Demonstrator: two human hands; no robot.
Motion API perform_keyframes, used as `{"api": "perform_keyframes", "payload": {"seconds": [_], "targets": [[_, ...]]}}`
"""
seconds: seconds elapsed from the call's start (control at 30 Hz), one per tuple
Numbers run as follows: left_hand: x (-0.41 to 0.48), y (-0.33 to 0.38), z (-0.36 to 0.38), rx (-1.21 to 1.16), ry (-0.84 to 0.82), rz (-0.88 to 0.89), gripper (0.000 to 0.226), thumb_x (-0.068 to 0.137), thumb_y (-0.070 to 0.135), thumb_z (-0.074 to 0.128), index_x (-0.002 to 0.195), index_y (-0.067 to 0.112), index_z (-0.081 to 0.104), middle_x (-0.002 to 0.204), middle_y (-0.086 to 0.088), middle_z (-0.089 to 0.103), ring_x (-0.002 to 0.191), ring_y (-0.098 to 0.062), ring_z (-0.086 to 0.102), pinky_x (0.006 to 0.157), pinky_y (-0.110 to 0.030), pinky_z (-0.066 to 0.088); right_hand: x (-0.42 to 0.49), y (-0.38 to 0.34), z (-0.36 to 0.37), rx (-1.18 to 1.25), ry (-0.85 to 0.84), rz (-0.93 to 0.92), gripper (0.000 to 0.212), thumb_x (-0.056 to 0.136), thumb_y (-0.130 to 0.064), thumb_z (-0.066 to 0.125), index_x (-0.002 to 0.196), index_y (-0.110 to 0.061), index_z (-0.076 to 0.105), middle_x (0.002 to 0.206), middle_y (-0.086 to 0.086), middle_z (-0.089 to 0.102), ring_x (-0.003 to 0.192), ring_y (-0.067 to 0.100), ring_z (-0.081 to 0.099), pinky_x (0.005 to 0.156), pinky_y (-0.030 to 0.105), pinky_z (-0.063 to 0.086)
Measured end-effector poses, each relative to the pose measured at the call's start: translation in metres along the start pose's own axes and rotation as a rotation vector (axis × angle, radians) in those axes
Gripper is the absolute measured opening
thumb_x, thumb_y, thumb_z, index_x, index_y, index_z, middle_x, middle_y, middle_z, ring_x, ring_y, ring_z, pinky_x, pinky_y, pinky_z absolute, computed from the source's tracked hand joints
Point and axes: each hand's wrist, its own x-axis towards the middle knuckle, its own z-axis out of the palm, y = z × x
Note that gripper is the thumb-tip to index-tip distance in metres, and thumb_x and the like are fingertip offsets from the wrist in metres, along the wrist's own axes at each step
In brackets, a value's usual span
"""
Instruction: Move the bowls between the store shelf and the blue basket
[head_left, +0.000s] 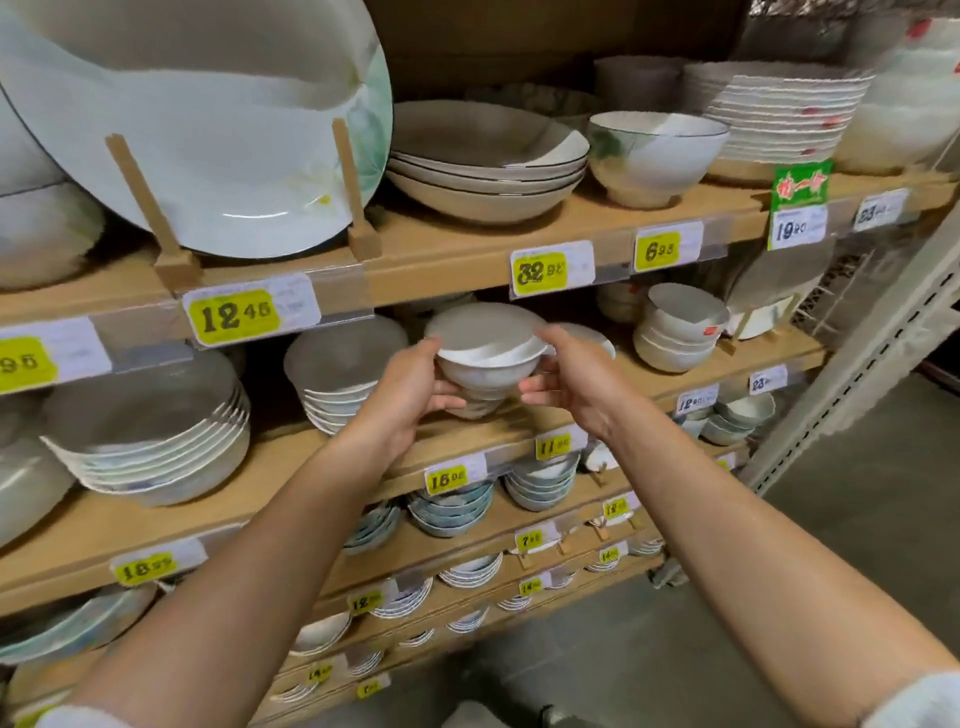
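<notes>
Stack of small white bowls (487, 364): nested, held before middle store shelf (634, 379), seemingly clear of its board. Left hand (402, 389): thumb on top rim, fingers curled under base. Right hand (569, 382): matching hold on opposite side. Blue basket: not in view.

Risks:
- nested bowls loose, so top one may slide if stack tilts
- neighbouring bowl stack (340, 376) just beside left knuckles, liable to knock
- upper shelf board (441, 265) close above, so rim may chip

The left hand (410, 384) and right hand (571, 379) hide the sides of the small white stacked ceramic bowls (485, 364). Up-left of them, the large white round plate (208, 119) is cut by the top edge.
</notes>
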Motion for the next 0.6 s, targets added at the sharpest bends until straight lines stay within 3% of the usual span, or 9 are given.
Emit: {"api": "perform_keyframes", "payload": {"seconds": [0.2,0.27,0.33,0.47,0.6], "targets": [[0.019,-0.005,0.012,0.024,0.153,0.073,0.036,0.099,0.021,0.036,0.115,0.003,0.063,0.090,-0.009,0.072,0.066,-0.016,0.069,0.062,-0.023,0.057,0.045,-0.014,-0.005,-0.123,-0.149,-0.027,0.032,0.100,-0.018,0.040,0.125,-0.001,0.052,0.067,0.012,0.060,0.045,0.016,0.061,0.048,0.028,0.057],[0.027,-0.009,0.014,0.092,0.254,0.082,0.038,0.099,0.024,0.037,0.113,0.000,0.061,0.091,-0.016,0.071,0.064,-0.018,0.066,0.071,-0.031,0.059,0.056,-0.015,-0.005,-0.165,-0.177,-0.027,0.031,0.101,-0.016,0.038,0.126,-0.005,0.052,0.065,0.014,0.063,0.047,0.018,0.062,0.055,0.032,0.058],[0.032,-0.015,0.016,0.178,0.341,0.085,0.040,0.100,0.028,0.036,0.110,-0.002,0.060,0.090,-0.023,0.071,0.064,-0.025,0.064,0.082,-0.043,0.058,0.066,-0.013,-0.005,-0.205,-0.205,-0.033,0.032,0.101,-0.019,0.040,0.125,-0.003,0.052,0.064,0.015,0.064,0.047,0.018,0.062,0.053,0.031,0.058],[0.032,-0.028,0.022,0.353,0.455,0.118,0.041,0.098,0.026,0.031,0.094,-0.003,0.059,0.061,-0.015,0.069,0.044,-0.022,0.061,0.069,-0.038,0.056,0.080,-0.001,-0.002,-0.304,-0.223,-0.045,0.034,0.101,-0.020,0.037,0.128,-0.003,0.050,0.059,0.014,0.063,0.046,0.019,0.060,0.047,0.028,0.056],[0.033,-0.038,0.027,0.445,0.508,0.131,0.033,0.098,0.022,0.029,0.090,0.002,0.053,0.052,-0.009,0.065,0.039,-0.018,0.058,0.059,-0.031,0.049,0.089,0.009,0.000,-0.337,-0.193,-0.074,0.032,0.101,-0.017,0.036,0.126,-0.004,0.050,0.059,0.016,0.061,0.034,0.015,0.056,0.037,0.023,0.049]]}}
